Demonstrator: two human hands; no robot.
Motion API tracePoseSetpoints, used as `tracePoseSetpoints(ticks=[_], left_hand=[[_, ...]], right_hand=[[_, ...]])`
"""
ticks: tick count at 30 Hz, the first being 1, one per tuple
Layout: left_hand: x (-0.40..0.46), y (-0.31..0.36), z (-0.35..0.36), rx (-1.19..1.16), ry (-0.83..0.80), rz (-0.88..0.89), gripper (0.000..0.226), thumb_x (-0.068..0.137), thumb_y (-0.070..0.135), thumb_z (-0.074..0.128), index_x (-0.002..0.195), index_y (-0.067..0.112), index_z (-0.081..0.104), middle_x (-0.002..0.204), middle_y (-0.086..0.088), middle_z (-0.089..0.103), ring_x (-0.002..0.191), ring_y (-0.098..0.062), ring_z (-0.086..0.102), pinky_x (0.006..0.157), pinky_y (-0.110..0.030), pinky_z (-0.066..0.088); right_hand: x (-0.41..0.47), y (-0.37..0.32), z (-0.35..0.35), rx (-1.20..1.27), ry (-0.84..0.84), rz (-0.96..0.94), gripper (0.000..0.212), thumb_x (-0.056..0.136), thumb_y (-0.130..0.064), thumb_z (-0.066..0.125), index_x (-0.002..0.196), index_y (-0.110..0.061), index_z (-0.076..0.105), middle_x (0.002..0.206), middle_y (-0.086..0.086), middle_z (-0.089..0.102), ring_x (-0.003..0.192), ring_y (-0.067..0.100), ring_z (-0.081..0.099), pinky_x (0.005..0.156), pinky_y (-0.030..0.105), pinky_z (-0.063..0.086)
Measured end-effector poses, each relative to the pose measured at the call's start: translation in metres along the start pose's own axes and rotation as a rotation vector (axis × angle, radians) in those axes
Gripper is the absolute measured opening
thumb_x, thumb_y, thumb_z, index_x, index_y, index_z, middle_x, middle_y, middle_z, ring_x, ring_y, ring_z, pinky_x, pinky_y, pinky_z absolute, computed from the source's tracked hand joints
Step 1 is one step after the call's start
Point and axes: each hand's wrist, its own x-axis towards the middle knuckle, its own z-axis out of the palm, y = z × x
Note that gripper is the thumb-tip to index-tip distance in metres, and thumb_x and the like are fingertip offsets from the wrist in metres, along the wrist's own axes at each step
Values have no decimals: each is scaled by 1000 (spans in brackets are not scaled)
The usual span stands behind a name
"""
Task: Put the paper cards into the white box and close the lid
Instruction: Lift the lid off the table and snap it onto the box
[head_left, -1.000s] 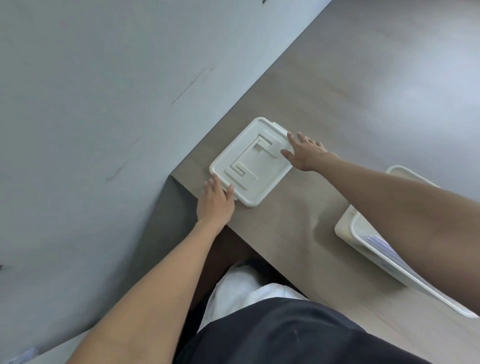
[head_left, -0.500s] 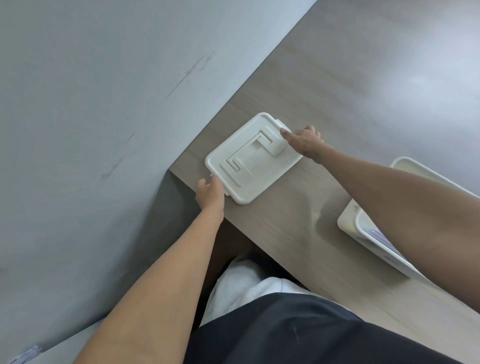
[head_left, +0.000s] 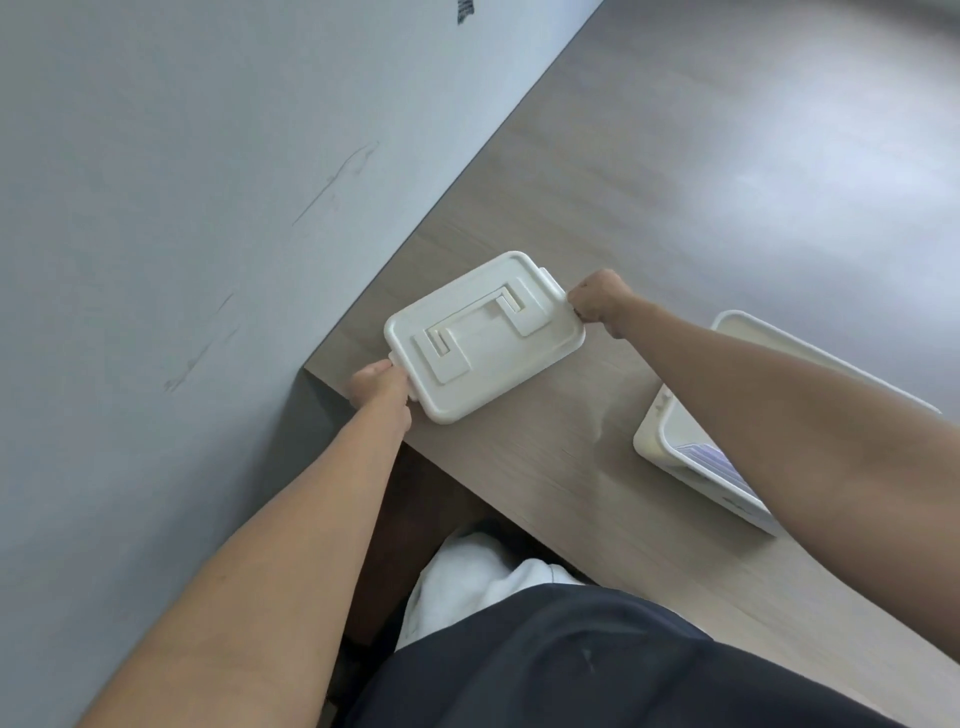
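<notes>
The white lid (head_left: 483, 338), with a folded handle moulded on top, is near the table's left corner. My left hand (head_left: 376, 387) grips its near-left end and my right hand (head_left: 597, 299) grips its far-right end. The white box (head_left: 670, 415) stands open to the right, partly hidden behind my right forearm. Paper cards (head_left: 709, 457) with a bluish face lie inside it.
The grey wooden table (head_left: 675, 182) stretches away to the right and back. A grey wall (head_left: 182, 208) runs along its left edge. My lap in dark and white clothing is below the table's near edge.
Both hands went from resting open at the lid's ends to closing on them. The lid has turned slightly and appears raised from the table.
</notes>
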Motion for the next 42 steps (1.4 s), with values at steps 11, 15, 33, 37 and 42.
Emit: tracePoseSetpoints(ticks=[11,15,33,37,42], left_hand=[[-42,83,53,-13,-265,204,33,88,-7,65,120,-1,67,112,-17,72,93,-25,71,87,-34,58],[-65,98,80,-7,-345,252,29,89,-8,64,116,0,69,101,-13,71,83,-21,69,65,-24,57],[-168,54,191,367,-939,407,30,87,-3,69,116,2,69,87,-5,71,74,-13,68,64,-22,59],[-175,35,197,471,-989,415,27,85,3,73,112,1,70,90,-7,71,77,-15,68,67,-24,57],[-169,18,192,605,-1034,409,19,82,9,78,99,8,71,87,-4,73,65,-8,71,59,-21,53]], right_hand=[[-48,-2,-104,167,171,-134,33,96,-7,62,65,-8,53,74,12,62,64,24,65,81,35,60],[-70,16,-137,221,237,-152,32,97,-12,62,67,-8,54,85,15,65,69,28,67,86,36,59],[-161,202,-245,520,345,66,15,96,-9,63,110,-3,65,88,11,68,69,21,65,68,30,56],[-178,239,-237,582,296,138,13,98,-16,62,107,-7,65,90,7,69,74,18,65,69,27,54],[-188,262,-234,774,310,138,7,95,-17,66,98,-10,65,86,4,68,71,15,62,66,25,50]])
